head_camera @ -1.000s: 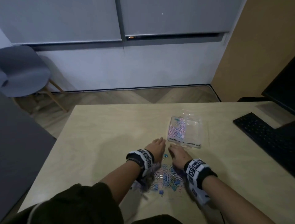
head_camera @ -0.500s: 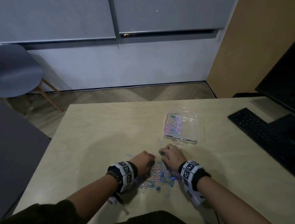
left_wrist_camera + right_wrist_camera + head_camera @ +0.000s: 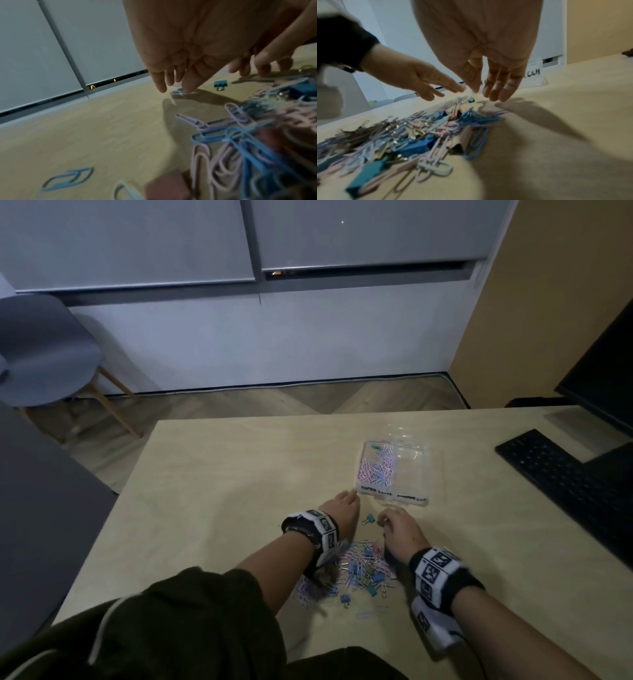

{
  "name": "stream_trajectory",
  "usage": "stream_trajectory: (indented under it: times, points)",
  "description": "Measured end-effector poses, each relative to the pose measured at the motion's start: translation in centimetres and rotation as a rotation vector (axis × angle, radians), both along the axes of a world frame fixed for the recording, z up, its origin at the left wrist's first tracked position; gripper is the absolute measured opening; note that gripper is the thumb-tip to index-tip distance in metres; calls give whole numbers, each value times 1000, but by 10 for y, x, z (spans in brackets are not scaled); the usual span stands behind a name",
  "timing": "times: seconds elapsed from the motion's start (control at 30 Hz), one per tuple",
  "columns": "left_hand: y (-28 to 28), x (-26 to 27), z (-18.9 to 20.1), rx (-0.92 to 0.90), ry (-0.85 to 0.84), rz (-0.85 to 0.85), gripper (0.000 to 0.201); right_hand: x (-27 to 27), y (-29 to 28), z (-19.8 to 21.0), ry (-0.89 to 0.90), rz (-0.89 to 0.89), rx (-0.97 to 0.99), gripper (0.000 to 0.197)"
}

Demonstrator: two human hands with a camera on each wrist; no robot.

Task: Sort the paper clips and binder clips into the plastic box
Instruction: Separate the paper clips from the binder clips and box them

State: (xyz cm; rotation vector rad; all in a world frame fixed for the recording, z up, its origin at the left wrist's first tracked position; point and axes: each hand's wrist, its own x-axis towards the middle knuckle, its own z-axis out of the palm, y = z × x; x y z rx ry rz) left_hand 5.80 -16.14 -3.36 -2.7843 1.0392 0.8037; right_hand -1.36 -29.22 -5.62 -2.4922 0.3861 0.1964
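Observation:
A clear plastic box point(image 3: 424, 474) lies open on the table, with pastel paper clips point(image 3: 376, 470) in its left compartment. The mixed pile of paper clips and binder clips point(image 3: 361, 570) lies near me between my wrists. My left hand point(image 3: 352, 496) reaches with straight fingers to the box's near left corner. In the left wrist view its fingertip point(image 3: 187, 90) touches a blue paper clip point(image 3: 177, 92) on the table. My right hand point(image 3: 382, 517) hovers beside a lone blue binder clip point(image 3: 369, 520), fingers relaxed point(image 3: 494, 94), holding nothing I can see.
A black keyboard point(image 3: 561, 474) and a monitor point(image 3: 603, 378) stand at the right of the wooden table point(image 3: 222, 491). A grey chair point(image 3: 44, 354) is on the floor beyond the left corner. Loose clips point(image 3: 67, 180) lie left of the pile.
Both hands have moved forward from the pile toward the box. The left hand's fingers have straightened out from curled.

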Motion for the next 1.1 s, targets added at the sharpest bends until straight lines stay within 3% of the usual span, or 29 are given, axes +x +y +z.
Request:
stream_trajectory:
  times: [0.1,0.2,0.27,0.33,0.43,0.5,0.57,0.67,0.77,0.87,0.97,1.1]
  points:
    - [0,2,-8,13,35,1,93,-10,-3,2,-16,41,67,23]
    - [13,-8,-7,-140,-6,-25,38,-15,0,5,-37,80,177,25]
    - [29,-18,-7,-189,22,-11,19,-16,6,6,-51,151,182,27]
    - [46,-27,-3,-250,104,61,26,-17,15,7,-57,263,141,32]
    - [71,-39,12,-509,185,403,35,-17,32,13,10,409,92,45]
    - [87,-42,20,-650,163,608,37,-14,42,14,74,481,59,62]
    - [102,-42,21,-654,92,713,39,-11,51,15,141,537,-7,76]
    - [116,-46,17,-391,57,697,41,-6,61,15,171,586,-131,78]
    - [120,-58,11,-220,149,640,59,-2,66,13,173,580,-105,63]
    - [116,-71,8,-170,190,582,72,-4,65,13,149,538,-68,38]
    - [108,-76,3,-185,139,537,68,-7,66,12,129,511,-60,12]
    - [97,-78,-1,-254,94,547,48,-10,63,11,105,363,60,13]
